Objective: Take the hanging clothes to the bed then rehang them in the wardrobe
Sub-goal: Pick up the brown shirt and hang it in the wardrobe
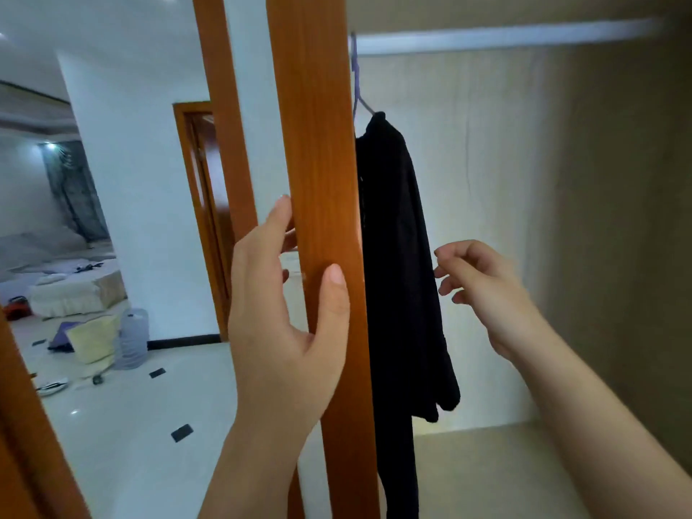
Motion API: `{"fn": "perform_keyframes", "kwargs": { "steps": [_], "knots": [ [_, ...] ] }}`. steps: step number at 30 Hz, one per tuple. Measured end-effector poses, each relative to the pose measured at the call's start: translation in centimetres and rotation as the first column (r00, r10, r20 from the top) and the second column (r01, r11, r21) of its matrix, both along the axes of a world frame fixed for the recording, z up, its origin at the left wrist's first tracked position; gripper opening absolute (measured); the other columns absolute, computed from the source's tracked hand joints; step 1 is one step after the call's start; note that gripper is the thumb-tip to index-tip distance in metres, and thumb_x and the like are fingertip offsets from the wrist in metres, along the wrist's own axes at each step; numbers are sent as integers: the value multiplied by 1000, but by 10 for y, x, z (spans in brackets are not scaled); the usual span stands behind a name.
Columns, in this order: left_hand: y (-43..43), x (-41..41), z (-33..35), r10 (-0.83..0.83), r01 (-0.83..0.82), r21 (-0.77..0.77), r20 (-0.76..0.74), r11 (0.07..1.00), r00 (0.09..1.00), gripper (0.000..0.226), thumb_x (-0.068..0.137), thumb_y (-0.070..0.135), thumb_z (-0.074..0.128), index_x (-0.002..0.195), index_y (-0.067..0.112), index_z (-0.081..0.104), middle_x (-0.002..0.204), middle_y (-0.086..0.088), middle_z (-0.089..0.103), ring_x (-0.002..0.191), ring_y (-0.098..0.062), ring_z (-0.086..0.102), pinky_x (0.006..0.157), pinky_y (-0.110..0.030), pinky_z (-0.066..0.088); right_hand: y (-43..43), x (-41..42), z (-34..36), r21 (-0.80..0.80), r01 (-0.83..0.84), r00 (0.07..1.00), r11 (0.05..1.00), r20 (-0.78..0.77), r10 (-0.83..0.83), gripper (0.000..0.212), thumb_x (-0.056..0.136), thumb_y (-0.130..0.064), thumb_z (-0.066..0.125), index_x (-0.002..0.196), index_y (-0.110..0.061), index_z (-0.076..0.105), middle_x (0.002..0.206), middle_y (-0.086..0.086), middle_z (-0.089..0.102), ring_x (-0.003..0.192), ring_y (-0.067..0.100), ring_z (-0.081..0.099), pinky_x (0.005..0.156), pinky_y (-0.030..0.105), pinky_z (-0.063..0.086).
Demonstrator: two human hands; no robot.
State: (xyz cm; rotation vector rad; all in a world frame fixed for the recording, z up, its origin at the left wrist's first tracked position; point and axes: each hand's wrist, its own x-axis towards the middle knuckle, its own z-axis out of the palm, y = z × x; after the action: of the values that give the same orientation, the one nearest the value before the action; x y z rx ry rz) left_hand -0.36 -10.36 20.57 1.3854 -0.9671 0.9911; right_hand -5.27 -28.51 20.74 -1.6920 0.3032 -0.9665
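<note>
Black garment (397, 256): hangs inside the wardrobe (524, 219) at its left edge, just behind the door stile, its lower part trailing down towards the wardrobe floor.
Hanger (355, 69): purple, hooked over the left end of the rail (505, 37), with the garment's collar draped on it.
Left hand (284, 331): grasps the wooden door stile (318, 125), thumb laid up its front face and fingers wrapped round its left edge.
Right hand (483, 290): reaches into the wardrobe with fingers loosely curled and nothing held. The fingertips are just beside the garment's right edge (whether they touch the cloth cannot be told).
Bed (75, 290): far off at the left, across the pale tiled floor (149, 425), with light bedding and small dark items on top.
Floor clutter: a large water bottle (133, 339) and a pale yellow cushion (93, 339) stand near the bed's foot.
</note>
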Motion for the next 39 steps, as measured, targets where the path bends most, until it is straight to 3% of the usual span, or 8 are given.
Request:
{"fn": "perform_keyframes", "kwargs": {
  "steps": [5, 9, 14, 17, 21, 27, 32, 39],
  "knots": [
    [14, 12, -39, -126, 134, -30, 197, 991, 972, 30, 86, 10, 49, 116, 9, 50, 115, -2, 47, 112, -6, 48, 88, -28, 48, 30, -28, -90, 123, 188, 975, 974, -144, -170, 13, 89, -10, 49, 87, -17, 60, 70, -4, 60, 59, 10, 53, 59, 23, 40],
    [20, 2, -80, -356, 366, 11, 253, 931, 900, 16, 85, 0, 46, 97, 5, 55, 99, -11, 51, 100, 1, 47, 82, -14, 40, 67, -73, -162, 233, 409, 897, 882, -276, -344, 18, 90, -7, 49, 83, -20, 60, 70, -1, 61, 53, 6, 54, 54, 19, 41],
    [18, -44, -148, -744, 705, 275, 65, 654, 665, 15, 87, 1, 44, 97, 7, 54, 93, -11, 58, 87, -18, 56, 77, -23, 48, 130, -155, -234, 343, 660, 737, 668, -469, -487, 20, 90, 0, 46, 80, -14, 56, 66, 3, 57, 38, -4, 50, 39, 7, 35],
    [16, -83, -199, -843, 825, 426, -219, 371, 492, 15, 89, 7, 43, 95, 7, 56, 89, -9, 61, 84, -12, 55, 77, -13, 44, 178, -209, -272, 348, 799, 593, 491, -593, -545, 20, 89, 2, 47, 76, -12, 56, 64, 6, 54, 36, -3, 48, 39, 6, 35],
    [26, -136, -279, -539, 849, 511, -758, -138, 368, 15, 88, 11, 47, 91, 22, 56, 86, 9, 59, 78, -2, 54, 74, -15, 44, 253, -275, -322, 401, 898, 429, 179, -715, -552, 14, 90, -4, 46, 83, -11, 57, 68, 6, 57, 53, 13, 51, 41, 9, 38],
    [84, -195, -372, -234, 602, 496, -856, -625, 462, 18, 91, 12, 42, 90, 26, 54, 94, 0, 66, 86, -15, 60, 76, -26, 47, 395, -340, -382, 410, 874, 235, -260, -827, -511, 13, 91, -4, 42, 95, -4, 55, 68, 7, 57, 55, 19, 50, 51, 26, 36],
    [165, -244, -401, -136, 468, 435, -827, -770, 546, 19, 92, 9, 38, 93, 16, 56, 87, -2, 63, 73, -11, 56, 60, -19, 43, 545, -368, -422, 362, 767, 105, -531, -886, -451, 18, 90, -8, 45, 98, -1, 59, 69, 6, 59, 58, 18, 52, 52, 25, 35],
    [322, -327, -427, 8, 425, 331, -781, -843, 624, 22, 96, 9, 33, 94, 11, 55, 79, -2, 62, 67, -12, 56, 71, -33, 49, 778, -376, -435, 475, 332, 79, -815, -875, -477, 14, 94, -10, 44, 98, -3, 54, 71, 9, 56, 55, 18, 49, 50, 26, 33]
  ]
}}
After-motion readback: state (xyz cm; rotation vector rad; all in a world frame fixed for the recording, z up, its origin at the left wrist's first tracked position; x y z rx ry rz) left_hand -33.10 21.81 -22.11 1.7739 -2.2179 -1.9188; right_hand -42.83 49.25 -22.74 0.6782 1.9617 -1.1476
